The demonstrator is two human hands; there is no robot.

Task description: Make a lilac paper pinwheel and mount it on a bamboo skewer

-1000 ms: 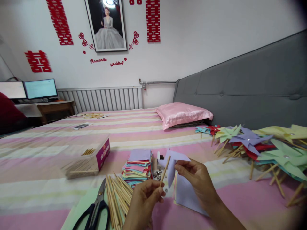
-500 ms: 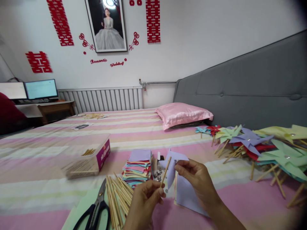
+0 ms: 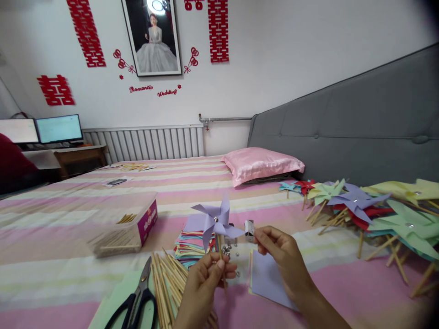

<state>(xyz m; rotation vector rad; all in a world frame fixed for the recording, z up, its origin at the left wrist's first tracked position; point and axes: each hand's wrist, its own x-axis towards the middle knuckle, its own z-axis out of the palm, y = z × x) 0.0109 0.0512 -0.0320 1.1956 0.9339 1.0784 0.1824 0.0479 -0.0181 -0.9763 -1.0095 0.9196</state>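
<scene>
A pale purple paper pinwheel with a shiny stud at its centre faces me. Its thin wooden stick is pinched between the thumb and fingers of my left hand. My right hand is closed on a small silvery-white rectangular piece with dark marks, just right of the pinwheel's blades; its kind is unclear. Small metal studs lie on the sheet behind the stick. A stack of coloured paper squares is partly hidden by the pinwheel, and purple paper sheets lie under my right hand.
Scissors rest on green paper beside a bundle of wooden sticks. A clear plastic box with sticks stands at left. Finished pinwheels lie at right, near a pink pillow and the grey headboard.
The pinwheel has turned to face me and moved left, with my left hand still on its stick. My right hand has let go of its paper and now pinches the small silvery-white piece.
</scene>
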